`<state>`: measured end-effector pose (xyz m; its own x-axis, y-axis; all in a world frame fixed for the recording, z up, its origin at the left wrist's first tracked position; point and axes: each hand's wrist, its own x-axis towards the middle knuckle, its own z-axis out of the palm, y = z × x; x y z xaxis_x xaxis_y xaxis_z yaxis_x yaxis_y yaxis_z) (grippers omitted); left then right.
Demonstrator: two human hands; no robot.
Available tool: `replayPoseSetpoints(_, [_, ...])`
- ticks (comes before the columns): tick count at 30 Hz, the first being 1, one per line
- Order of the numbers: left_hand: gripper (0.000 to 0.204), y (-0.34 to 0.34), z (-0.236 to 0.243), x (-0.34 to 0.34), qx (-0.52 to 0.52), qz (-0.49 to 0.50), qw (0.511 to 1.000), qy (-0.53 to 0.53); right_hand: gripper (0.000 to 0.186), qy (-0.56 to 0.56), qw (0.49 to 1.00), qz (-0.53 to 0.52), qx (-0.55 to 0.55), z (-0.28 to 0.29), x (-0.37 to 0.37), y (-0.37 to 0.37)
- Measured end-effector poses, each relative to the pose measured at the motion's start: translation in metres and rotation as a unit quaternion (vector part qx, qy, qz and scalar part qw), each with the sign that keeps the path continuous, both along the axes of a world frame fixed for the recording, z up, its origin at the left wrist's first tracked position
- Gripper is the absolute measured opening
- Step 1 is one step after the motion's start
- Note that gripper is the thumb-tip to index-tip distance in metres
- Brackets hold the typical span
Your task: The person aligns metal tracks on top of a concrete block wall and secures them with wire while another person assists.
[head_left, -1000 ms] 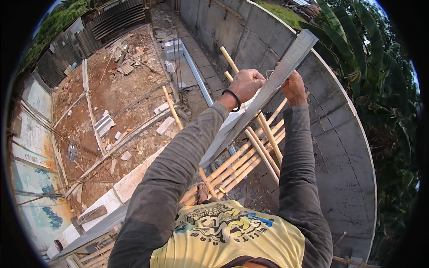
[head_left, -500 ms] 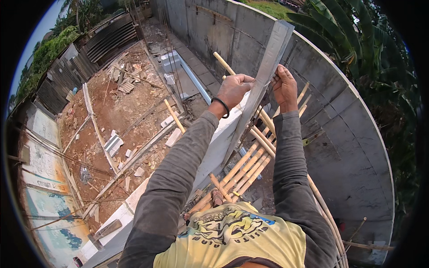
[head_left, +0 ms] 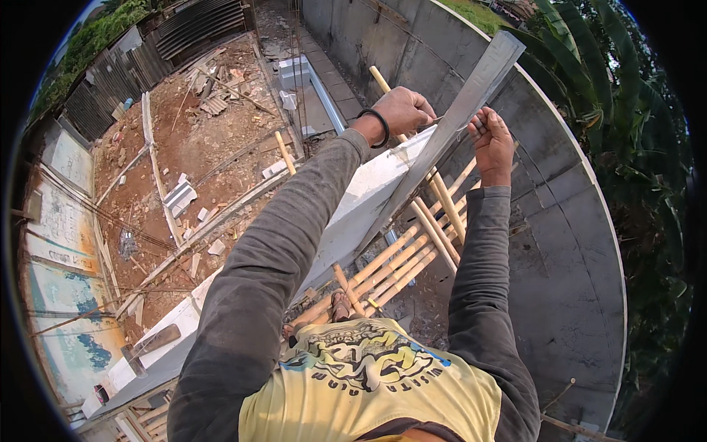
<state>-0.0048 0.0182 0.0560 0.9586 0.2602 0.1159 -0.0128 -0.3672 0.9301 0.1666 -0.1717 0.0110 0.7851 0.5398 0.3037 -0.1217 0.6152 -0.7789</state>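
Observation:
My left hand (head_left: 401,112), with a black band at its wrist, pinches what looks like a thin wire at the left side of a long grey beam (head_left: 471,103), which rises at a slant along a white block wall (head_left: 368,191). On the beam's right side my right hand (head_left: 492,147) has its fingers curled close to the beam; what is between them is too small to make out. Bamboo poles (head_left: 401,269) lie and lean below the beam, and my sandalled foot (head_left: 340,303) rests among them.
A tall curved concrete wall (head_left: 560,280) runs along the right, with banana leaves beyond. At left below lies a dirt plot (head_left: 191,147) with rubble, timbers and a painted wall (head_left: 70,309). A wood-handled tool (head_left: 158,340) lies on the block wall. Thin rebar rises behind.
My right hand's fingers show more to the right of the beam than a second ago. The wire loop seen by my left fingers then is less visible. The view has shifted slightly.

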Motion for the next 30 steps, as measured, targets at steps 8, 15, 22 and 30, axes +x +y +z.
replayPoseSetpoints(8, [0.013, 0.024, -0.006, 0.008, -0.077, -0.045, 0.996, 0.025, 0.019, 0.035, 0.999, 0.012, 0.03, -0.021, 0.008, 0.009])
replayPoseSetpoints(15, [0.031, 0.008, 0.011, 0.007, -0.021, -0.059, 0.996, 0.064, 0.018, 0.057, 0.997, 0.025, 0.039, -0.033, 0.018, 0.011])
replayPoseSetpoints(22, [0.043, -0.006, 0.007, -0.001, 0.044, -0.052, 0.998, 0.002, 0.018, 0.053, 0.998, 0.024, 0.04, -0.023, 0.005, 0.013])
replayPoseSetpoints(30, [0.04, -0.011, -0.002, 0.002, 0.06, -0.04, 0.997, 0.009, 0.018, 0.041, 0.999, 0.012, 0.024, -0.023, 0.004, 0.009])
